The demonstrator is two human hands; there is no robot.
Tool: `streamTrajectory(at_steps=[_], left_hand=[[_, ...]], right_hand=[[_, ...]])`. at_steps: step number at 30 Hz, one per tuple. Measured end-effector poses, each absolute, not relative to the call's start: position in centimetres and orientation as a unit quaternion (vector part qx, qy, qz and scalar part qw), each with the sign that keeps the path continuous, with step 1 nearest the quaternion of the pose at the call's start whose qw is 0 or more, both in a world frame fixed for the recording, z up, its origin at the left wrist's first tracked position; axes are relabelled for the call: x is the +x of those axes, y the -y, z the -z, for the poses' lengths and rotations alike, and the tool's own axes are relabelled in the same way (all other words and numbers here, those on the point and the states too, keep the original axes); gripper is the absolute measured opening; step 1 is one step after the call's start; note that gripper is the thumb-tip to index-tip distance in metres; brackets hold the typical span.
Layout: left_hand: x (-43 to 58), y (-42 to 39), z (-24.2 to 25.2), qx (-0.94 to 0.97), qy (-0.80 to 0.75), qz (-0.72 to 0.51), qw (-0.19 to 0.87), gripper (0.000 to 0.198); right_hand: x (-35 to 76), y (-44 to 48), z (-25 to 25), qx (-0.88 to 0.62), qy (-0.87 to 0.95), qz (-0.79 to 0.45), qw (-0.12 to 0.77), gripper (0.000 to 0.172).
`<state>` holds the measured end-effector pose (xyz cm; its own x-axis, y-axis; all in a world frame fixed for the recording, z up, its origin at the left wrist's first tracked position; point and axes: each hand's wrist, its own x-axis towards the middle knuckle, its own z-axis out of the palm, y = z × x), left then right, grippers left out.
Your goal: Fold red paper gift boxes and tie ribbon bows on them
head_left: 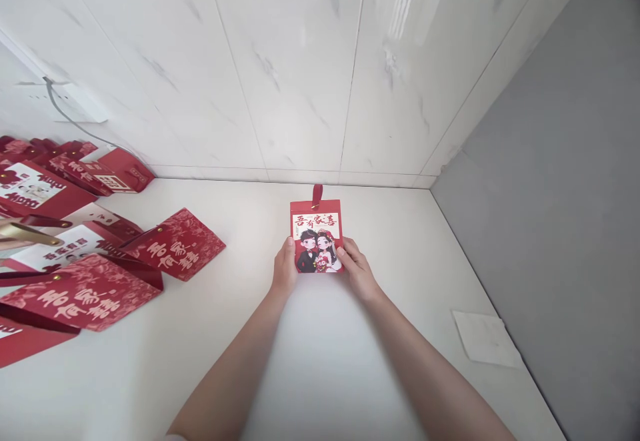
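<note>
Red and cream, a small bag [317, 237] is grasped between both hands near the middle of the worktop [310, 374], a little in front of its back edge. The left hand [285, 264] grips the bag's left side; the right hand [359, 269] grips the right side, thumb over the front and fingers behind. Whether the bag rests on the surface or is lifted, I cannot tell. Its front shows a cartoon couple below red writing, and a red strap [317, 194] stands up from the top, toward the back edge. Along the worktop's left edge, up to the back left corner, more red bags [83, 292] sit crowded together, well apart from the hands. A pale sheet [487, 339] lies against the right edge. Behind the back edge rises a tiled wall [300, 81].
</note>
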<state>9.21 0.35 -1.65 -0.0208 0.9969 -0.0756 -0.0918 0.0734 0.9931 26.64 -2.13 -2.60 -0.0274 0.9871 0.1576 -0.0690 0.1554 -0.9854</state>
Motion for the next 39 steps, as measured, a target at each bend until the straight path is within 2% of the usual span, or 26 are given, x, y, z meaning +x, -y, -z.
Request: streamTrajectory(at_steps=[2,5,7,10,14,19,25,30,39], left_hand=[[9.2,-0.3,1.7,0.444,-0.5,-0.508,0.542,0.072],[9.1,-0.3,1.5,0.422,-0.478,-0.522,0.566,0.071],[9.0,-0.2,1.1,0.427,-0.434,-0.541,0.58,0.067],[8.7,-0.1,0.5,0.472,-0.389,-0.544,0.575,0.068],[8.3,-0.1,0.3,0.532,-0.385,-0.477,0.584,0.083],[8.4,0.0,-0.2,0.564,-0.376,-0.443,0.587,0.084],[8.4,0.1,-0.5,0.578,-0.391,-0.424,0.578,0.065],[8.6,-0.1,0.2,0.574,-0.406,-0.43,0.566,0.048],[8.9,0.0,0.6,0.571,-0.448,-0.417,0.547,0.047]], right_hand=[[26.5,2.4,2.4,-0.416,0.555,-0.485,0.533,0.051],[25.9,2.9,1.9,-0.402,0.58,-0.482,0.519,0.084],[25.5,3.0,1.5,-0.4,0.578,-0.486,0.52,0.089],[25.3,2.9,1.3,-0.407,0.555,-0.501,0.525,0.071],[25.7,2.6,2.0,-0.472,0.511,-0.504,0.512,0.039],[25.7,2.5,2.6,-0.462,0.481,-0.538,0.515,0.046],[25.4,2.7,2.2,-0.476,0.501,-0.522,0.5,0.051],[25.4,2.8,2.1,-0.469,0.514,-0.51,0.505,0.049],[25.5,2.6,2.3,-0.475,0.514,-0.501,0.51,0.045]])
